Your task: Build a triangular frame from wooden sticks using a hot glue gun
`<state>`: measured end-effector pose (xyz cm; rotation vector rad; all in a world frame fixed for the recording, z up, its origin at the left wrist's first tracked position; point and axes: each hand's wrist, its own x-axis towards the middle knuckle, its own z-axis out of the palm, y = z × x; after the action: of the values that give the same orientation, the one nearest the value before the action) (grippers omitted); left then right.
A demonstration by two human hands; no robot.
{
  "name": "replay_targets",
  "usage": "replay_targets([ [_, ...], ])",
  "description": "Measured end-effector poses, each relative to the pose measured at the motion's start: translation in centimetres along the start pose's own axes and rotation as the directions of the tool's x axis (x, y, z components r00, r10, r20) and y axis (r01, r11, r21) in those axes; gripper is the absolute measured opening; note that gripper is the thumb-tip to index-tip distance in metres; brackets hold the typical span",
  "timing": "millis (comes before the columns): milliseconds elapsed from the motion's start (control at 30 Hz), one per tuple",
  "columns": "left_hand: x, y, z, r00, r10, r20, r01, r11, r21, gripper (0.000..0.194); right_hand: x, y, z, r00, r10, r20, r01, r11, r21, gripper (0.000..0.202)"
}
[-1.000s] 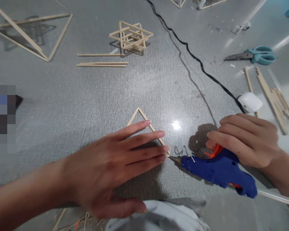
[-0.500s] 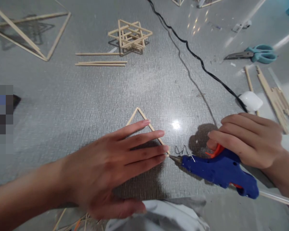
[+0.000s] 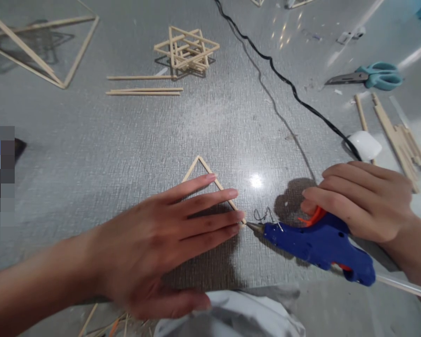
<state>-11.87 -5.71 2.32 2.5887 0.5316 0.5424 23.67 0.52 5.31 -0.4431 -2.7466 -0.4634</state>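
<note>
Flat on the grey table, my left hand (image 3: 161, 229) has its fingers spread over a triangle of thin wooden sticks (image 3: 207, 169). Its fingertips press along the stick on the right side; most of the triangle is hidden beneath the palm. My right hand (image 3: 365, 201) is wrapped round the handle of a blue hot glue gun (image 3: 308, 243) with an orange trigger. The metal nozzle touches or nearly touches the triangle's right corner, beside my left fingertips. A clear glue stick (image 3: 403, 286) sticks out of the gun's rear end.
A wooden stick star (image 3: 187, 49), loose sticks (image 3: 145, 92) and a large stick frame (image 3: 80, 54) lie at the back. A black cord (image 3: 284, 77) crosses to a white plug-like piece (image 3: 366, 145). Scissors (image 3: 382, 76) and more sticks (image 3: 395, 140) are at right.
The view has shifted very slightly. Both hands, the glue gun and the triangle keep practically the same places, with the nozzle still at the right corner.
</note>
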Motion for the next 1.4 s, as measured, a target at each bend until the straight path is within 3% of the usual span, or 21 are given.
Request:
replay_targets([
  [333, -0.09, 0.03, 0.01, 1.000, -0.029, 0.009, 0.029, 0.999, -0.021, 0.076, 0.18, 0.35, 0.47, 0.995, -0.045, -0.092, 0.050, 0.998, 0.049, 0.023],
  [667, 0.15, 0.04, -0.05, 1.000, 0.002, -0.018, -0.002, 1.000, 0.014, 0.070, 0.08, 0.59, 0.40, 0.992, -0.062, -0.106, 0.065, 0.997, 0.029, 0.016],
  [1400, 0.39, 0.21, -0.18, 0.999, 0.015, -0.029, -0.014, 0.999, 0.041, 0.063, -0.09, 0.00, 0.38, 0.999, -0.018, -0.049, 0.020, 0.999, 0.037, 0.011],
])
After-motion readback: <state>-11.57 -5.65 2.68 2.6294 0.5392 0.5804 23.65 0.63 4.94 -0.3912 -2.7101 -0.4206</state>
